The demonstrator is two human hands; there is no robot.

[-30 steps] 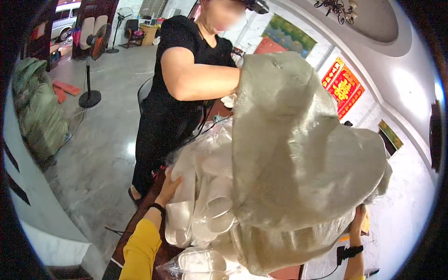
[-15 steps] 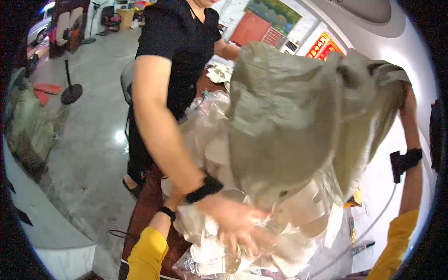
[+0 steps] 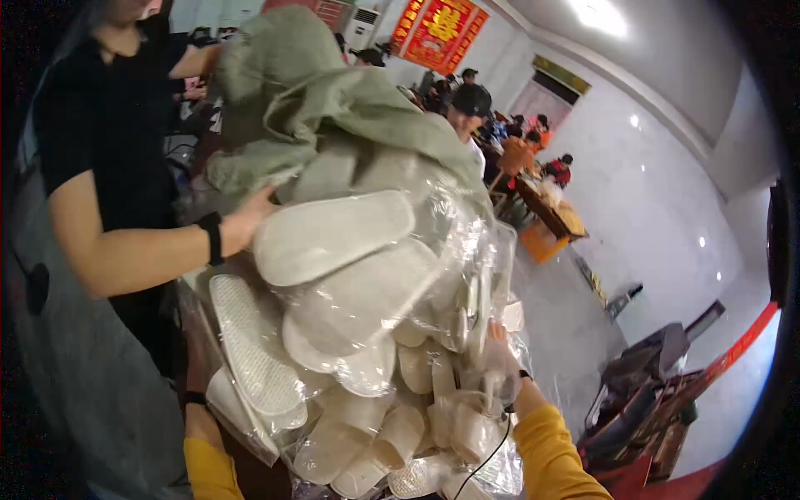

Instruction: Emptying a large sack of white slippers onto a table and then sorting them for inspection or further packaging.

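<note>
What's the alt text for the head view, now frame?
A big clear plastic bag of white slippers fills the view, a grey-green sack bunched at its top. The right hand presses its side; the left hand is hidden behind it. A co-worker's hand grips the sack.
</note>
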